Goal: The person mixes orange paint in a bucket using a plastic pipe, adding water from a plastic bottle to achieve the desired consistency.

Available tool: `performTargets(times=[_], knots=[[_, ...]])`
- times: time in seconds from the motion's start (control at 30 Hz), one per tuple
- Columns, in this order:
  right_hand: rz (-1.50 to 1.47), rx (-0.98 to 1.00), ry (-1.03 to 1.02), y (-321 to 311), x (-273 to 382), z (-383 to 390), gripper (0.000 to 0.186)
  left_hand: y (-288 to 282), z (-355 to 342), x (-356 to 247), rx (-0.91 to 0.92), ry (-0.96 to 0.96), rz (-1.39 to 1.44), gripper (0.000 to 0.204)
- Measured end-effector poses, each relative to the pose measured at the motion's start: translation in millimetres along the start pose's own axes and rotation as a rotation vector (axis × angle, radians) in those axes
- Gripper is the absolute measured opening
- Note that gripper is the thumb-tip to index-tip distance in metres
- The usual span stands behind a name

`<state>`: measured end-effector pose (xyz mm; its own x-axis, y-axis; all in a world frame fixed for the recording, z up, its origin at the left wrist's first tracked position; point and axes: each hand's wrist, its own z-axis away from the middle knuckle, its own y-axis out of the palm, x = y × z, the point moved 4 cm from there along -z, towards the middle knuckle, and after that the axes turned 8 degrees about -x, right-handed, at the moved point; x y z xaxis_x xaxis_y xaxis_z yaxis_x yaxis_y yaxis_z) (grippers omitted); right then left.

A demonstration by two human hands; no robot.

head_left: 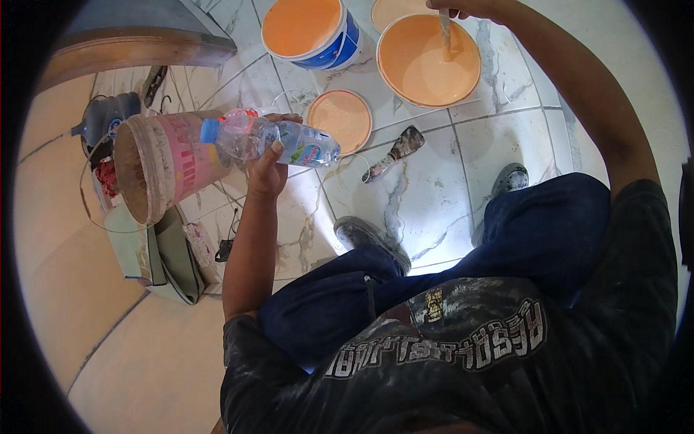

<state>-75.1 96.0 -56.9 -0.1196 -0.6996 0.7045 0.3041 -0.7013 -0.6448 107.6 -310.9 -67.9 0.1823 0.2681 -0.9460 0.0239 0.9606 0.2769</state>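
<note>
Head view shows the left hand (267, 170) wrapped round a clear plastic bottle (312, 147), thumb over its near side and fingertips beyond it; the right hand (466, 6), partly cut off by the upper edge, has its fingers closed narrowly on a flat stick (446, 42); the stick's lower end stands in pale orange liquid inside an open bucket (395, 45), on the marble-patterned floor (426, 210) ahead of the person. Good stirring probably calls for slow, full circles that scrape wall and bottom, with the stick kept well below the rim so nothing slops out; the bottle, lying nearly level with its blue cap (210, 131) on, seems best kept to one side, and any thinning done little by little. As for writing, the bottle bears a printed label with blue and green; a tilted pink bucket (189, 152) carries bold red characters; another orange-filled bucket (348, 45) has a blue printed wall; the dark shirt (463, 390) has large pale lettering across it.
</note>
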Motion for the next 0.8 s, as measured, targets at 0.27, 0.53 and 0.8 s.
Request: performTargets(times=[0.27, 0.53, 0.8], knots=[[0.008, -0.118, -0.141, 8, -24, -3, 0.042, 32, -12, -22, 0.097, 0.020, -0.091, 0.055], [0.124, -0.203, -0.267, 21, -27, -11, 0.041, 60, -18, -25, 0.154, -0.051, -0.236, 0.058], [0.097, -0.259, -0.265, 28, -16, -5, 0.038, 78, -17, -15, 0.159, -0.173, -0.403, 0.056]])
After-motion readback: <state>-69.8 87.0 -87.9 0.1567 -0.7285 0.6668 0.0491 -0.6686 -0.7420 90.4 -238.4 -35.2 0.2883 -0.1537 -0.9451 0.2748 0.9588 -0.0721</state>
